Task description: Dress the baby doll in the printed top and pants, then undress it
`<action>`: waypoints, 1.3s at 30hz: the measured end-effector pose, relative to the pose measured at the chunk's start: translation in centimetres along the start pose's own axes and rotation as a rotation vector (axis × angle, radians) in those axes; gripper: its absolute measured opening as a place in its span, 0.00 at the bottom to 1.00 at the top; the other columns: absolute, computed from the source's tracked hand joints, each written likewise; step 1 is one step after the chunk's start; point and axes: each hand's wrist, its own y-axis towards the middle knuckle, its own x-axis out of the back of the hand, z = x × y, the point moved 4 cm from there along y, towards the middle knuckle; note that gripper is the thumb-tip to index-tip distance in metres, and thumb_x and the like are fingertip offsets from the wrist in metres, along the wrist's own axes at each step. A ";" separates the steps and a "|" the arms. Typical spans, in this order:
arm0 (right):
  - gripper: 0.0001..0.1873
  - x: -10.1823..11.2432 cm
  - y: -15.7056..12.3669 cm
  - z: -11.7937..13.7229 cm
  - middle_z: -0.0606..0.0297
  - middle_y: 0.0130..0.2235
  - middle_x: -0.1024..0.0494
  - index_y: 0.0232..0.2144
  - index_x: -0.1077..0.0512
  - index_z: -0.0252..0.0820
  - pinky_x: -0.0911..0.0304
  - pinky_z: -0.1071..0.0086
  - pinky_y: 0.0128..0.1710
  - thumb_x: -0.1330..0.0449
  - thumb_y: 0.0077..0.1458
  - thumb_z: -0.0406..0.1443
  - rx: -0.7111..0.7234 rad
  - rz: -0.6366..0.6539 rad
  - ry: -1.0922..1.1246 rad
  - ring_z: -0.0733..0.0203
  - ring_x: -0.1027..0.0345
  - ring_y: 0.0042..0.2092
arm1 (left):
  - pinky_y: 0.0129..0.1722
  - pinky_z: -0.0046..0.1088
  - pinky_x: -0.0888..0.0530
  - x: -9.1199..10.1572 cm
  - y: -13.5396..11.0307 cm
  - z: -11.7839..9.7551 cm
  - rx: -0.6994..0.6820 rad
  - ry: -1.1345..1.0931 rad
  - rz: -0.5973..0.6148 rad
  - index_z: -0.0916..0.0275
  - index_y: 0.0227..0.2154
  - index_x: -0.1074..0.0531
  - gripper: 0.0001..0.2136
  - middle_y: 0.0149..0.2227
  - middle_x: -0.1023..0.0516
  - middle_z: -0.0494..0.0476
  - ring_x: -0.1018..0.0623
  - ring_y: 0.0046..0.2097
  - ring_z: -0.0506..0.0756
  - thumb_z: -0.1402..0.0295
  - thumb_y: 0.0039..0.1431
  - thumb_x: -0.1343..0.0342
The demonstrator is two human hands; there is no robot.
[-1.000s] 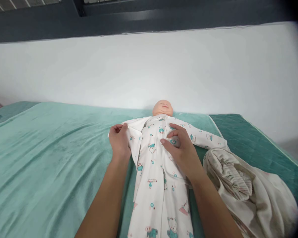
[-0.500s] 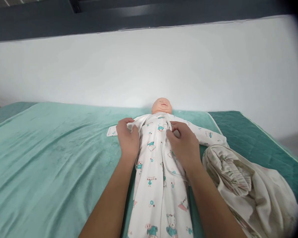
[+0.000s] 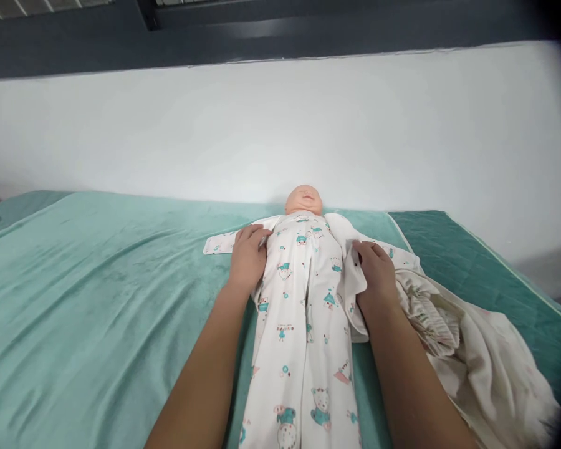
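A baby doll (image 3: 303, 201) lies on its back with its head toward the wall. It wears white garments printed with small bears: trousers (image 3: 303, 324) reaching high up the chest, and an open-fronted jacket (image 3: 355, 280) around it. My right hand (image 3: 376, 268) pinches the edge of the jacket's front flap on the right, which is folded outward and shows its plain inner side. On the other side of the chest, my left hand (image 3: 249, 257) rests with fingers stretched over the jacket edge. Both jacket sleeves spread out to the sides.
A crumpled cream cloth garment (image 3: 481, 355) lies to the right, against my right forearm. Under everything is a light green sheet (image 3: 121, 312), with a darker green quilted cover (image 3: 430, 237) at the right. A white wall (image 3: 280, 131) rises behind the doll.
My right hand has moved right, drawing the jacket flap off the doll's chest and outward. My left hand has shifted slightly right, its fingers now flatter against the jacket side.
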 end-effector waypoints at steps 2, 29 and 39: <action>0.12 -0.1 -0.4 -0.4 0.73 0.20 0.40 0.22 0.39 0.46 0.44 0.69 0.21 0.41 0.46 0.44 -0.081 -0.073 0.102 0.65 0.45 0.22 | 0.60 0.46 0.35 -0.1 -0.1 0.1 -0.013 0.080 0.024 0.54 0.46 0.23 0.18 0.57 0.28 0.58 0.34 0.60 0.62 0.76 0.57 0.50; 0.24 -1.6 2.3 1.9 0.56 0.56 0.26 0.55 0.30 0.43 0.39 0.55 0.56 0.52 0.60 0.30 0.727 0.252 -0.807 0.49 0.33 0.56 | 0.65 0.47 0.43 -0.2 0.1 0.0 -0.106 0.332 0.060 0.47 0.55 0.29 0.21 0.63 0.32 0.50 0.44 0.68 0.59 0.74 0.64 0.53; 0.23 -1.9 8.2 0.5 0.64 0.48 0.19 0.44 0.20 0.51 0.36 0.62 0.43 0.52 0.56 0.33 0.375 0.227 -0.919 0.50 0.27 0.48 | 0.49 0.38 0.33 -1.6 3.1 1.7 -0.028 0.424 0.099 0.48 0.54 0.28 0.19 0.51 0.23 0.54 0.26 0.52 0.59 0.70 0.65 0.54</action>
